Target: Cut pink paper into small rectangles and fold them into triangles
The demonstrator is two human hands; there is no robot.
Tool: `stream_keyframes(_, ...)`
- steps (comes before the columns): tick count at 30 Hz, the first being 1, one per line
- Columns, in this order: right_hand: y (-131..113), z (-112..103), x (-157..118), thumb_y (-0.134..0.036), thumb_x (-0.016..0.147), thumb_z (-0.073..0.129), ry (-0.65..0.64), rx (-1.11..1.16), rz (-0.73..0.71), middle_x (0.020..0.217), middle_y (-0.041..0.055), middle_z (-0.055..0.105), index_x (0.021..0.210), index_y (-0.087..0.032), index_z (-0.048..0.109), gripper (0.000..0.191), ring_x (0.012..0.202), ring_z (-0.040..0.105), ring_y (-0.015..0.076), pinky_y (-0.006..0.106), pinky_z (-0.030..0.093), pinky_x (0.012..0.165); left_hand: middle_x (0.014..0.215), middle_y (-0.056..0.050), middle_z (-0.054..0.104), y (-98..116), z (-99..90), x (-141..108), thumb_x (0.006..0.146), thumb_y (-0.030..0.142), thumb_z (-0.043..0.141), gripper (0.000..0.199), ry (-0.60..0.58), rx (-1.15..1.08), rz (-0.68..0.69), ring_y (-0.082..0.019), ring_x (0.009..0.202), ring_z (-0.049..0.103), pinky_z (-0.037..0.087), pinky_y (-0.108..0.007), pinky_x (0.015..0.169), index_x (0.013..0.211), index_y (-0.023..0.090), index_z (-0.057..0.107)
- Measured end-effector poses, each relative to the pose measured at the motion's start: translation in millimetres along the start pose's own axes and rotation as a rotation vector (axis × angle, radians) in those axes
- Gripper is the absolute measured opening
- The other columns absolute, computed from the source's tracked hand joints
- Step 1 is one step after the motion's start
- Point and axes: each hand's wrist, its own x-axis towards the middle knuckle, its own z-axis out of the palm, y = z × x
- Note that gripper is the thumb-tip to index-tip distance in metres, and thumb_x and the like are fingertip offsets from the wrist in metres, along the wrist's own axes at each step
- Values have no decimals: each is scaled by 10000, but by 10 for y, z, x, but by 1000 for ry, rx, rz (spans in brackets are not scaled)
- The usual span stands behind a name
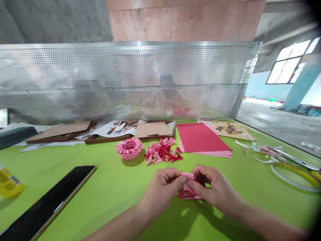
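Observation:
Between my two hands is a small pink piece of paper (187, 175), pinched at both sides. My left hand (160, 189) grips its left edge with thumb and fingers. On the other side, the thumb and fingers of my right hand (213, 187) close on the right edge. Just below, partly hidden by the hands, lies a small stack of pink and red paper pieces (190, 197). Farther back sits a pile of folded red and pink paper triangles (163, 150). Left of that pile stands a round pink-and-white bowl of interlocked folded paper (129, 149).
Red and pink paper sheets (203, 137) lie behind the hands. A dark phone (50, 204) is at left, near a yellow packet (10, 182). Scissors (293, 158), tape (296, 177) and paper scraps are at right. Wooden frames (152, 130) line a perforated metal screen (140, 80).

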Motion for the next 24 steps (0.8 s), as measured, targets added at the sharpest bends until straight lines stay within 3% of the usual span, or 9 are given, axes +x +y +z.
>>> stream_keyframes(4, -41, -18, -43, -216, 797, 564, -12, 45, -8, 611, -34, 474, 710, -160, 487, 130, 547, 415, 97, 197, 350, 486, 534, -1, 628, 18, 0, -30, 660, 271, 703, 162, -28, 16, 47, -88, 525, 529, 415, -183, 530, 606, 119, 700)
stream_keyframes(14, -2, -27, -68, -181, 815, 512, 90, -214, -244, 555, -39, 478, 634, -189, 451, 191, 500, 420, 96, 200, 336, 467, 587, -37, 655, 60, 16, -60, 706, 303, 665, 214, -190, 8, -5, -118, 568, 571, 444, -220, 584, 635, 102, 687)
stream_keyframes(20, -9, -29, -75, -126, 794, 479, 50, -161, -200, 564, -44, 425, 627, -185, 418, 187, 517, 391, 96, 205, 315, 477, 569, -26, 608, 45, -17, -53, 750, 324, 596, 274, -194, 125, 50, -106, 564, 515, 407, -205, 569, 618, 92, 661)
stream_keyframes(24, 12, -27, -79, -159, 829, 444, -61, -33, -96, 603, -36, 434, 685, -181, 436, 146, 538, 401, 102, 206, 326, 475, 538, 2, 529, 36, -23, -58, 794, 271, 520, 287, -193, 260, 136, -103, 542, 461, 369, -208, 542, 571, 109, 599)
